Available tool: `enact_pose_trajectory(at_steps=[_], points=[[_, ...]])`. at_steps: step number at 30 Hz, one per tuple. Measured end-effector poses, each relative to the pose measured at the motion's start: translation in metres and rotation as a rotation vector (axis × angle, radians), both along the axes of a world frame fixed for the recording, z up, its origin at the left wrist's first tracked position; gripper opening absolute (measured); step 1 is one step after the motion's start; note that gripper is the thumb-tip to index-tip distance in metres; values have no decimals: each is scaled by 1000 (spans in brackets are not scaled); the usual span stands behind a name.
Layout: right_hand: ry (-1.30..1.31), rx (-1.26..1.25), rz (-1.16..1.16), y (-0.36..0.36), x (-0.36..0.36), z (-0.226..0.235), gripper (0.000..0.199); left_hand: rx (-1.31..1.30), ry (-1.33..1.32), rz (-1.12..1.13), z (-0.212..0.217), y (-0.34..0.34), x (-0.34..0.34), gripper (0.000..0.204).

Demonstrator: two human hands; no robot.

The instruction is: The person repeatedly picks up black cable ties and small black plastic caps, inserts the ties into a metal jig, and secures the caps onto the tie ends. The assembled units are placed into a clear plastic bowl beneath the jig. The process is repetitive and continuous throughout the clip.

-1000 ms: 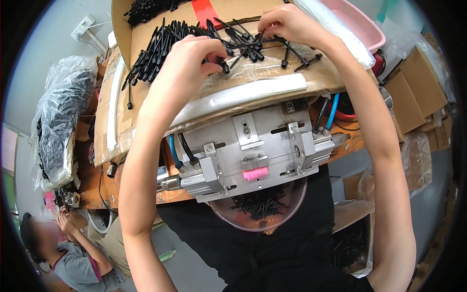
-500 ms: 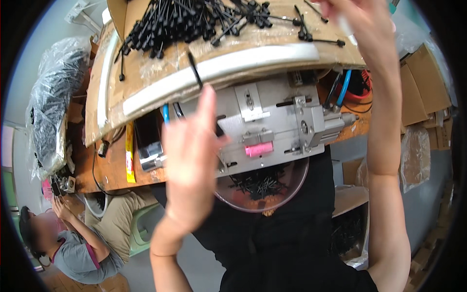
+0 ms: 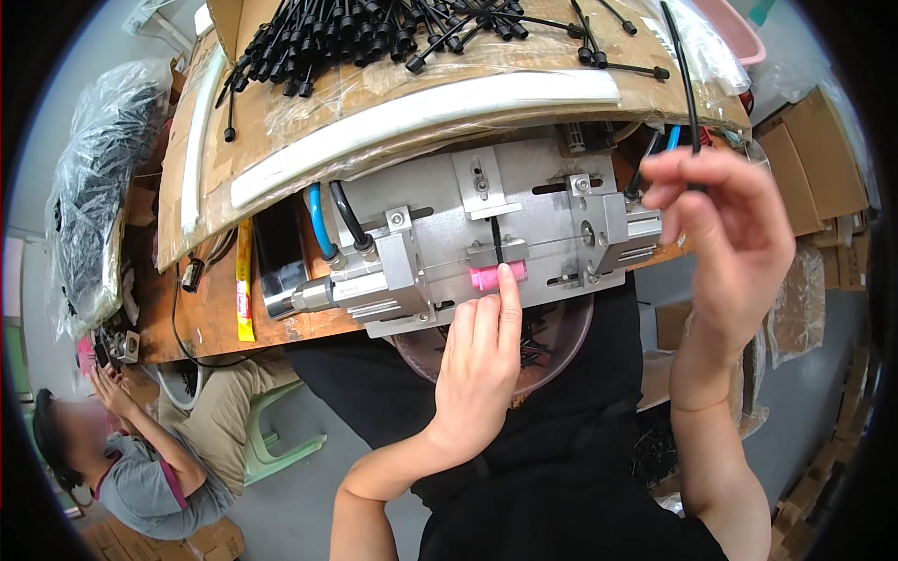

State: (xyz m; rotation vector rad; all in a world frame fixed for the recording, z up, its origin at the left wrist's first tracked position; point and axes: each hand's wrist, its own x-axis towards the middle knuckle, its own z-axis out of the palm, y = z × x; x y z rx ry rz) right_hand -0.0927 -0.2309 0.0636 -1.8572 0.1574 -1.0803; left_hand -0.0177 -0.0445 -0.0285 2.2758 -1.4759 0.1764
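Note:
A grey metal fixture (image 3: 524,201) with a pink block (image 3: 488,278) sits at the bench's near edge. My left hand (image 3: 477,360) reaches up to it, fingers held together, fingertips on the pink block at the foot of a short black cable piece (image 3: 496,245) standing in the fixture's slot; the thumb is hidden. To the right of the fixture, my right hand (image 3: 725,234) is raised and pinches a long thin black cable (image 3: 686,84) that runs upward. Above the fixture lies a cardboard tray (image 3: 468,79) heaped with several black cables (image 3: 374,28).
Blue and black hoses (image 3: 332,224) enter the fixture's left side. A clear bowl (image 3: 552,346) of black bits sits below it. Plastic bags (image 3: 89,196) of black parts hang at left, cardboard boxes (image 3: 809,164) at right. Another person (image 3: 140,458) sits at lower left.
My left hand has come down from the cable heap and now touches the pink block, with the short black piece in the slot. My right hand has dropped from the pile, holding a long cable.

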Motion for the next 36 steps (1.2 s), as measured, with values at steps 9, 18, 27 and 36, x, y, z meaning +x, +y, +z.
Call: enact_pose_trajectory(at_steps=[9,18,27,36], points=[[300,-437,5,62,-17,-92,65,-255,-63,-111,64,-19,63,56],[399,-414,87,74,-3,-108,64,-199,12,-199,106,-63,166,14],[298,-881,-244,-14,44,-5,22,-336,-79,-2,54,5,57,60],[559,-679,-356,-73,122,65,29,16,8,4,-3,6,-7,72]])
